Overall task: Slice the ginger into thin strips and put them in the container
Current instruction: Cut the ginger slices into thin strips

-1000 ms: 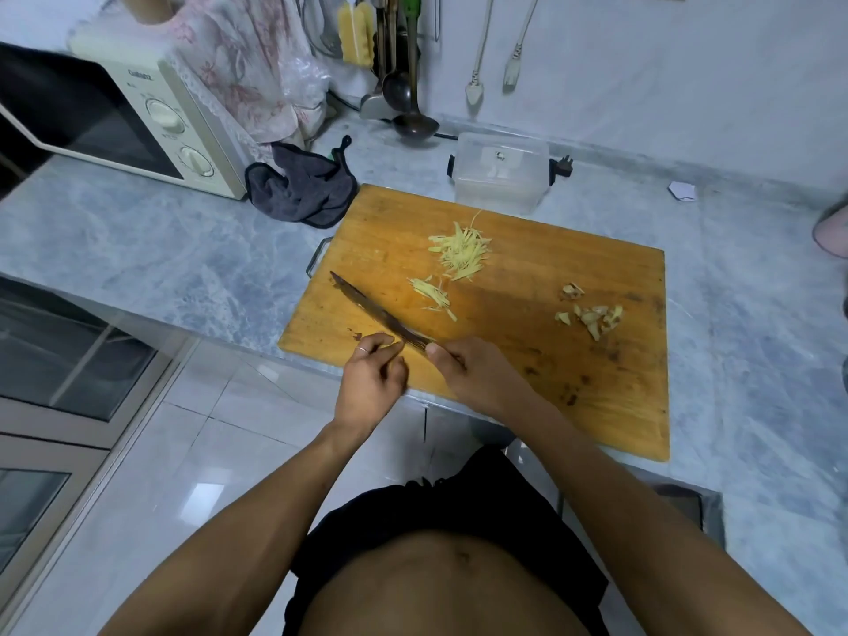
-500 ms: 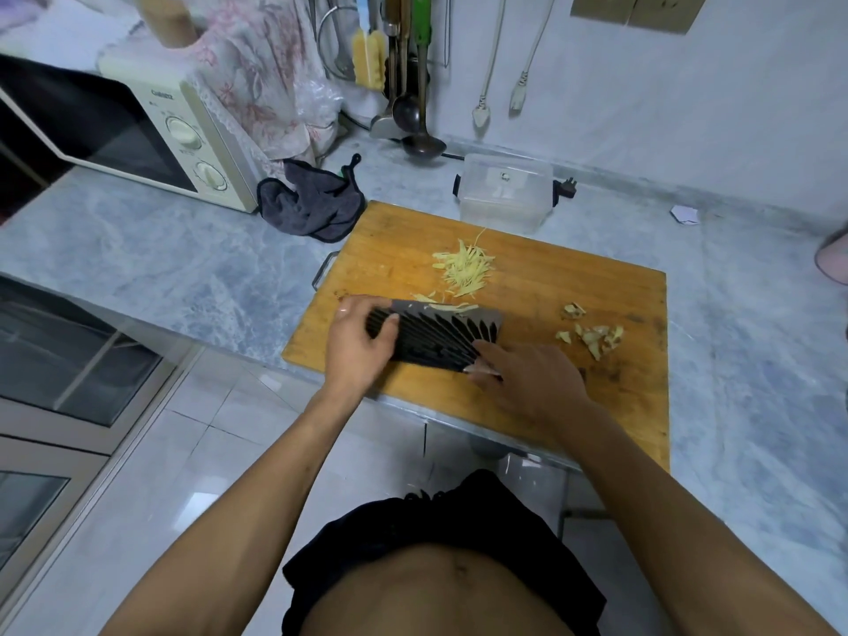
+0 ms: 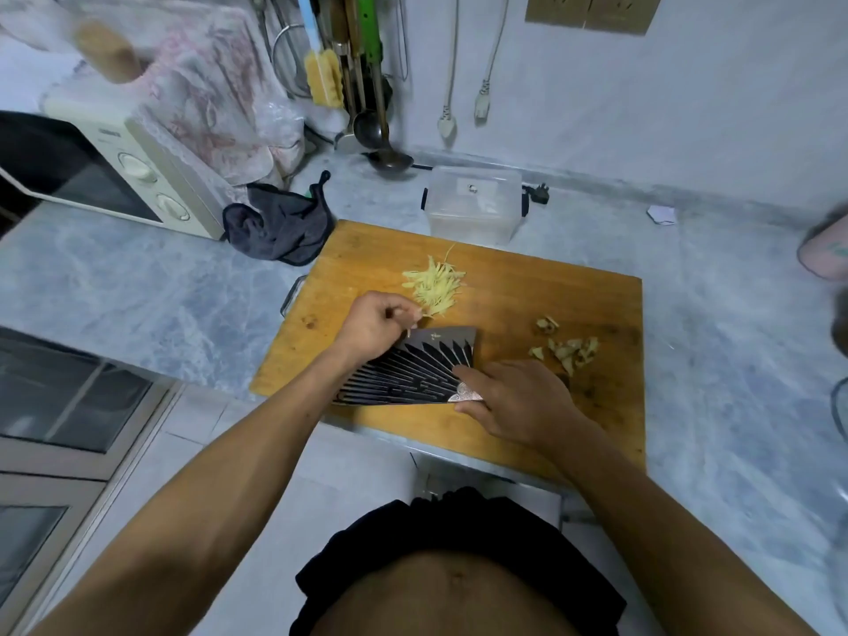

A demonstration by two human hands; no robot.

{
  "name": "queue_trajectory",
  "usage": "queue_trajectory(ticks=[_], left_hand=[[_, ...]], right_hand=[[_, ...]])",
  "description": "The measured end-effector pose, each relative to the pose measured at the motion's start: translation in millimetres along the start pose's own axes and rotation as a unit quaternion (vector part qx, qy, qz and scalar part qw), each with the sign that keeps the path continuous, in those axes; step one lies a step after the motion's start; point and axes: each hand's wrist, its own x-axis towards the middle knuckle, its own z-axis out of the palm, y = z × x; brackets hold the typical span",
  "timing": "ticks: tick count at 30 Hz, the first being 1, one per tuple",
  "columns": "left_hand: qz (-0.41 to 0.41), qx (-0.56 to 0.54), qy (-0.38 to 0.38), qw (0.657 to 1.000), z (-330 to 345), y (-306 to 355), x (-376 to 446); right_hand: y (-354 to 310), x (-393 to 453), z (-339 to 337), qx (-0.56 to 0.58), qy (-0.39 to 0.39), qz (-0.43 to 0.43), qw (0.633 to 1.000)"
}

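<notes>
Since half a second ago, left hand has moved up the knife to pinch ginger strips at frame centre. Right hand grips the handle, blade flat on the board. Scraps lie right; the lidded container sits beyond, upper centre.

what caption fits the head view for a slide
Both hands tilt a cleaver beside ginger strips on a cutting board.

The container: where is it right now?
In the head view, the clear lidded container sits on the counter just behind the cutting board's far edge, beyond the ginger strips.
</notes>
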Motion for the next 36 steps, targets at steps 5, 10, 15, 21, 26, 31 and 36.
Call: queue_trajectory(ticks=[5, 10, 15, 21, 26, 31, 36], left_hand=[[0.033, -0.031, 0.207, 0.977, -10, -6, -10], [0.016, 0.012, 0.212, 0.977, -13, -38, -38], [0.105, 0.235, -0.044, 0.965, -17, -65, -36], [0.107, 0.352, -0.176, 0.913, -28, -54, -33], [0.148, 0.421, -0.163, 0.880, -34, -72, -40], [0.129, 0.343, -0.113, 0.923, -23, -69, -32], [0.128, 0.306, -0.053, 0.942, -4, -60, -8]], right_hand=[[15, 5, -4, 0.062, -0.092, 0.101, 0.989], [28, 11, -6, 0.177, -0.116, 0.262, 0.941], [34, 20, -7, 0.265, -0.065, 0.341, 0.900], [36, 26, -9, 0.298, -0.024, 0.355, 0.886], [31, 28, -8, 0.326, -0.005, 0.370, 0.870], [31, 28, -7, 0.352, -0.003, 0.390, 0.851], [40, 25, -6, 0.336, -0.023, 0.405, 0.850]])
